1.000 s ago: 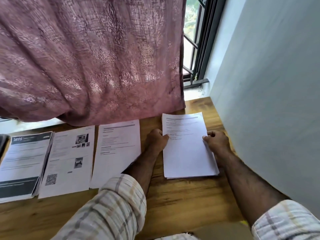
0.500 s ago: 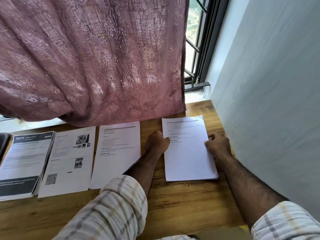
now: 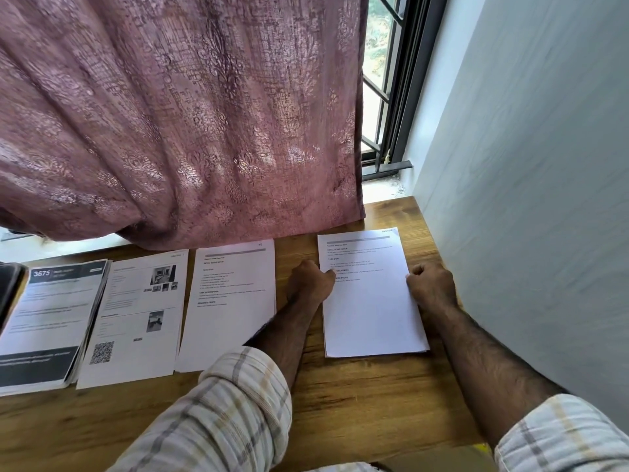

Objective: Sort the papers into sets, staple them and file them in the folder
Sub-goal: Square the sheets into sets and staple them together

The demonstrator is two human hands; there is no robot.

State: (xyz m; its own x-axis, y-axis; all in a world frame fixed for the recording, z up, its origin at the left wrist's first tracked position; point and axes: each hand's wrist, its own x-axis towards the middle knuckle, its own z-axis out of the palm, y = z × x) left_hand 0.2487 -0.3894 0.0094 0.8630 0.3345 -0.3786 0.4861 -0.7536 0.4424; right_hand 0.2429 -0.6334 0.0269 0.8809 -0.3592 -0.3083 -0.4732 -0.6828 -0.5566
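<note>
head view: right paper stack [image 3: 371, 301] lies flat on the counter [image 3: 357, 403], squarer than a second ago
left hand [image 3: 311, 282]: curled, pinching its left edge
right hand [image 3: 430, 284]: curled against its right edge
meaning: set looks aligned; stapling not yet done

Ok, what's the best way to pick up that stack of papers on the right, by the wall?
Probably by its two long edges, where the left hand and right hand already sit. The paper stack lies flat on the table, so slide fingers under from both sides; the wall crowds the right.
</note>
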